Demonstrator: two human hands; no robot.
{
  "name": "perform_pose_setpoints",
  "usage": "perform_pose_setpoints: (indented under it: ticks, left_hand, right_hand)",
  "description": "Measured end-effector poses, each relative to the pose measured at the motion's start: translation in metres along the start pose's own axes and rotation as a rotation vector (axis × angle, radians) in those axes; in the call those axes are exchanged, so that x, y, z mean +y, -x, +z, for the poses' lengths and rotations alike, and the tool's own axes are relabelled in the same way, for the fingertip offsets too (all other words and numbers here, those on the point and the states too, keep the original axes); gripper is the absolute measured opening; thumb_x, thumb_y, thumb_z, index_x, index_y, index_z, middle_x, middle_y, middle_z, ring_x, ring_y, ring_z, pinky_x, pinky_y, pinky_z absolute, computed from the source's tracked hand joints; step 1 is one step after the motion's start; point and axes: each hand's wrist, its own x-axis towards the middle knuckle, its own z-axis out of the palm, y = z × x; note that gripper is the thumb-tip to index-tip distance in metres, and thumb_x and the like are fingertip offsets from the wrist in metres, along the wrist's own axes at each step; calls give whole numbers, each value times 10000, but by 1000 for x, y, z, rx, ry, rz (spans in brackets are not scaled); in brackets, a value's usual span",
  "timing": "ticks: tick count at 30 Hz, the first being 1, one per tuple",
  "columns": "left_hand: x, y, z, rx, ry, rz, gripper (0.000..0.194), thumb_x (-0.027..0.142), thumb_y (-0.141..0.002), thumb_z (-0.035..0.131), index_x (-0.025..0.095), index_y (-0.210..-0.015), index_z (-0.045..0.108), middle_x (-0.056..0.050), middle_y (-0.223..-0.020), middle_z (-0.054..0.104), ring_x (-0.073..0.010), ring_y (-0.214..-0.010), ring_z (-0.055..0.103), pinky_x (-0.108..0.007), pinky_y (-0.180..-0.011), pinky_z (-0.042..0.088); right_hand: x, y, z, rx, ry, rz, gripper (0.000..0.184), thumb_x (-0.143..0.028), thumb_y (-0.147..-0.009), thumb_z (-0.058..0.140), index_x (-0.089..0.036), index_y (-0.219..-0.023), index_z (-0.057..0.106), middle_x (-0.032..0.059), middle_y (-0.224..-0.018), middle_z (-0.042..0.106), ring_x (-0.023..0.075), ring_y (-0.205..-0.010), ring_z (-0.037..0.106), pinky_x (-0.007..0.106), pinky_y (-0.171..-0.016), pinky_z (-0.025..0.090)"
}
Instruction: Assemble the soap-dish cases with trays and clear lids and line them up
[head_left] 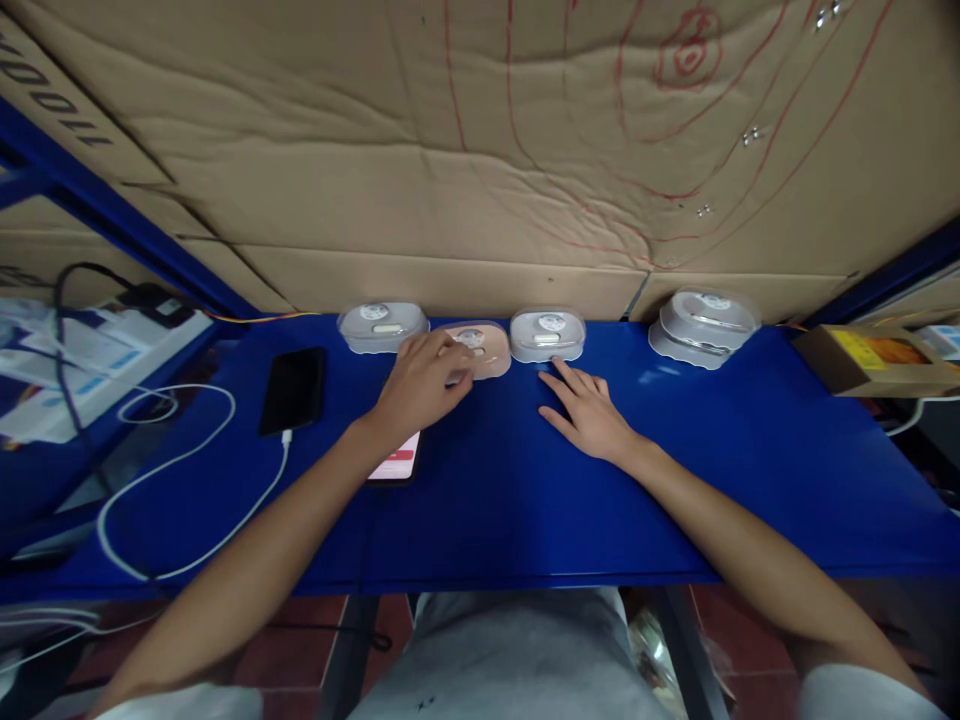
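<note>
My left hand [424, 380] reaches over the left end of a pinkish oval box with a clear lid [491, 352]. Its fingers curl over the lid and the thumb lies at the front edge; part of the grip is hidden. Just behind that hand is a whitish oval box [384, 328] with a round label. To the right, my right hand [589, 410] lies on the blue tabletop [510, 510], fingers spread. Its fingertips come close to the front of another whitish oval box [547, 336]. A phone with a lit screen [396, 462] is partly covered by my left arm.
Two similar boxes are stacked [705, 325] at the back right. A dark phone [292, 390] with a white cable [169, 455] lies at left. An open carton [877, 360] stands at the right end. Cardboard [375, 220] walls the back.
</note>
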Motion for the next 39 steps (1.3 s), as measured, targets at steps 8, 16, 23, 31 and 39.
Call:
perform_pose_setpoints:
  ticks: [8,16,23,31,39]
  left_hand:
    - [49,36,-9,-61,176,268,285,353,-989,721,259,-1256,756,-116,-1232,673,-331,-1174,653,-522,-1038,515]
    - [47,39,-19,-99,563,31,545,405,-959,739,247,-1438,533,-138,-1421,611,-316,-1316,624,-480,-1087,544]
    - [42,35,-17,69,439,-94,330,303,-985,693,225,-1295,608,-136,-1433,594,-303,-1390,589,-509,-1187,483]
    - [39,37,-6,-97,460,44,310,237,-959,700,226,-1258,621,-112,-1376,620,-289,-1342,617,-496,-1185,501]
    - [32,34,-5,-156,529,28,313,263,-970,675,235,-1278,628,-113,-1433,604,-291,-1355,626,-510,-1201,505]
  right_hand:
    - [-2,5,-2,71,-174,-230,958,-582,-1016,666,-231,-1748,159,233,-1758,342,425,-1608,374,681,-1235,357]
    - [-17,9,-6,141,-251,-411,1087,-631,-982,716,-297,-1761,35,227,-1746,347,421,-1625,357,673,-1237,395]
    - [-17,13,-12,128,-236,-496,822,-609,-990,720,-236,-1656,416,215,-1653,500,371,-1473,563,546,-1134,533]
    - [-34,19,-17,122,-178,-718,514,-620,-997,706,-156,-1214,732,152,-1254,763,354,-1349,622,511,-1070,516]
    - [-42,24,-12,72,-126,-719,494,-560,-1009,697,-191,-1336,725,152,-1312,727,362,-1377,574,530,-1089,527]
